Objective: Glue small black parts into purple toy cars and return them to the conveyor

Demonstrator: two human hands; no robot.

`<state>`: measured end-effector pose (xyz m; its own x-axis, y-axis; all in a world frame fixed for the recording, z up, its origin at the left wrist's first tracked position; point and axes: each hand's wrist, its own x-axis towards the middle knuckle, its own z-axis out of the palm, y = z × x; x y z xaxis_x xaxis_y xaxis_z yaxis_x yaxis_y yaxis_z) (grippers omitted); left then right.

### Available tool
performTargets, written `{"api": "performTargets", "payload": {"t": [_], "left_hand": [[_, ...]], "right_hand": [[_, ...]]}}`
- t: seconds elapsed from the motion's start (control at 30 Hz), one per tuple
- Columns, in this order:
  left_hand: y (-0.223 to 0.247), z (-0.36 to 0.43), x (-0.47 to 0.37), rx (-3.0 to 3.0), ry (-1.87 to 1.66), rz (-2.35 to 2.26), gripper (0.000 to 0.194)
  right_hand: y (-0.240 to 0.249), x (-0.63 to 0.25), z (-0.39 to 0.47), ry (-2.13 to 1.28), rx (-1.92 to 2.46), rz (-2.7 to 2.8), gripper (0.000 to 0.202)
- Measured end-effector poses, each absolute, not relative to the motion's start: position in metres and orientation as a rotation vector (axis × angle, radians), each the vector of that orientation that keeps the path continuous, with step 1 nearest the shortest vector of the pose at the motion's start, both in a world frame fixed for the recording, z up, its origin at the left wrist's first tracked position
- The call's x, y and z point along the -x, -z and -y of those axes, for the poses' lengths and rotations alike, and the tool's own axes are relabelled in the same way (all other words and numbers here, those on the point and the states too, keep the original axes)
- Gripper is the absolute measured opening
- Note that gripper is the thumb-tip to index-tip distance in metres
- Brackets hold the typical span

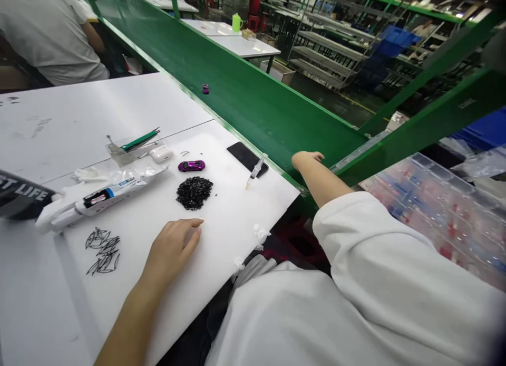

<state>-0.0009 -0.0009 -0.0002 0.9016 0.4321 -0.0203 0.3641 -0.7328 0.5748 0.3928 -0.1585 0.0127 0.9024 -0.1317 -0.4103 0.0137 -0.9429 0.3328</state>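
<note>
My left hand (177, 244) rests on the white work surface with thumb and forefinger apart, and nothing shows between them. Just beyond its fingertips lies a pile of small black parts (194, 193). A purple toy car (192, 166) sits behind that pile. My right hand (306, 159) reaches out over the green conveyor trough (276, 128); most of its fingers are hidden, so what it holds, if anything, does not show. Another small purple toy car (205, 88) is farther up the trough. A syringe (256, 171) leans across a black phone (241, 154).
Thin black looped pieces (103, 250) lie at the left, near a white plastic package (106, 194). Green tweezers (140, 139) and a white earphone case (161, 153) are behind. A clear compartment box (435, 213) stands at the right. A co-worker (51, 34) sits at far left.
</note>
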Motion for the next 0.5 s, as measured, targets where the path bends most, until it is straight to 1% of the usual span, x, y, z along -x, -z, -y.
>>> {"api": "performTargets", "payload": {"t": [0.13, 0.27, 0.33, 0.4, 0.5], "left_hand": [[0.001, 0.004, 0.003, -2.471, -0.179, -0.516, 0.034], [0.001, 0.004, 0.003, -2.467, -0.199, -0.524, 0.031], [0.001, 0.004, 0.003, -2.468, -0.203, -0.517, 0.031], [0.001, 0.004, 0.004, -2.470, -0.209, -0.507, 0.031], [0.001, 0.004, 0.004, -2.474, -0.199, -0.501, 0.032]], "right_hand": [[0.001, -0.383, 0.186, 0.549, -2.688, 0.130, 0.033], [0.011, -0.383, 0.197, 0.481, -2.722, 0.083, 0.040], [0.012, -0.381, 0.196, 0.444, -2.751, 0.080, 0.042], [0.010, -0.379, 0.188, 0.400, -2.794, 0.051, 0.039], [-0.005, -0.377, 0.163, 0.305, -2.889, -0.105, 0.034]]}}
